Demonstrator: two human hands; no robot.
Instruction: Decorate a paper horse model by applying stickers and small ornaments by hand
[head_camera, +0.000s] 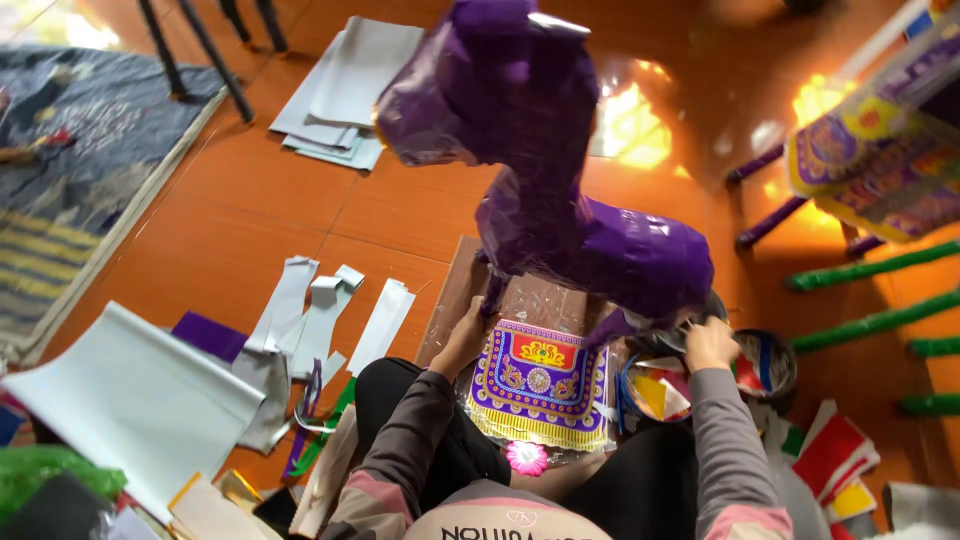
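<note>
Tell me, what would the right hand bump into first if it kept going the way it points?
Probably the purple paper horse: the right hand already reaches toward its rear leg, though depth is unclear.

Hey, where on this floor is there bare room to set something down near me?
Bare orange floor lies between the blue rug, the grey paper stack and the cut paper strips; more shows beyond the purple paper horse. Crowded: around the left hand and right hand, with the decorated cloth panel, bowls and coloured scraps.

Purple paper horse blocks the middle; open floor lies left
</note>
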